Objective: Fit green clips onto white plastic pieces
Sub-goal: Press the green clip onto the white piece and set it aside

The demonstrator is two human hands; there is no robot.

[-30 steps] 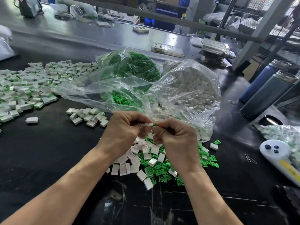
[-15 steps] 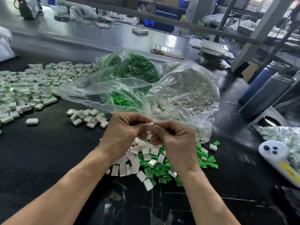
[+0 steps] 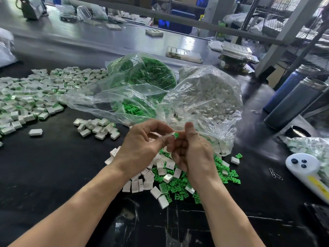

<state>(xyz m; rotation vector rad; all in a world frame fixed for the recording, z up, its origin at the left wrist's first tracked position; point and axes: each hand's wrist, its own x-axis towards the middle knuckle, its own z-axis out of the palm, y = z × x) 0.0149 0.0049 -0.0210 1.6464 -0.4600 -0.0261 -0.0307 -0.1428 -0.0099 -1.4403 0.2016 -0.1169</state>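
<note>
My left hand pinches a small white plastic piece between thumb and fingers, above the black table. A green clip sticks out of that piece's right end, and my right hand pinches it there, thumb raised. Below my hands lies a loose heap of white pieces mixed with green clips. Behind them stand a clear bag of green clips and a clear bag of white pieces.
A large spread of fitted pieces covers the left of the table, with a smaller group nearer me. Two dark bottles stand at the right, and a white device lies at the right edge.
My hands have drawn slightly apart and my right thumb has lifted, so the white piece with the green clip now shows between my fingertips.
</note>
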